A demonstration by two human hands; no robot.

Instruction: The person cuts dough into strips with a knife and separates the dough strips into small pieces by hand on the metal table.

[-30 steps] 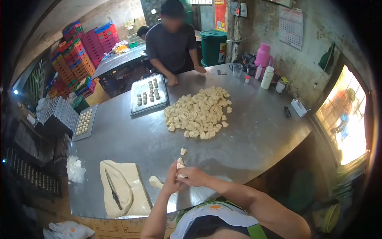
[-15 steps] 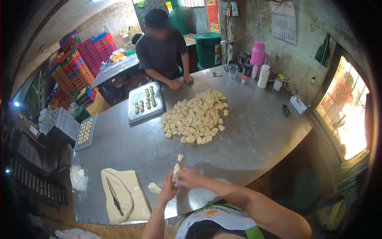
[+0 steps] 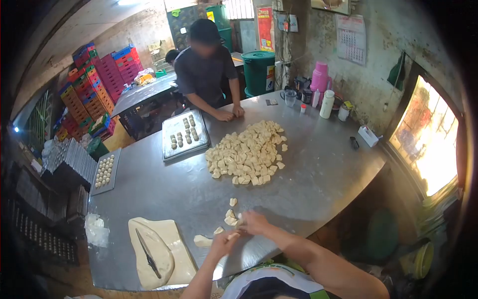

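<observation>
My left hand (image 3: 222, 244) is closed around a piece of dough (image 3: 233, 234) low over the near part of the metal table. Close against it, my right hand (image 3: 254, 223) has its fingers bent together at the dough; what they pinch is hard to make out. Just beyond the hands lie a few loose dough pieces (image 3: 230, 220), with a single dough piece (image 3: 233, 202) farther off. A longer dough strip (image 3: 202, 241) rests left of my left hand. Farther left, a knife (image 3: 147, 252) lies on a thick dough slab (image 3: 180, 254).
A large heap of cut dough (image 3: 246, 154) covers the table's (image 3: 318, 179) middle. Across it, a person (image 3: 206, 74) stands beside a tray (image 3: 172, 149) of dough balls. Another tray (image 3: 102, 187) and a plastic bag (image 3: 96, 230) sit left. A pink thermos (image 3: 321, 77) stands at the back right.
More dough pieces now lie beyond my hands, where one lay apart before. My hands have shifted slightly right and my right hand has drawn off the pieces. The view has tilted a little.
</observation>
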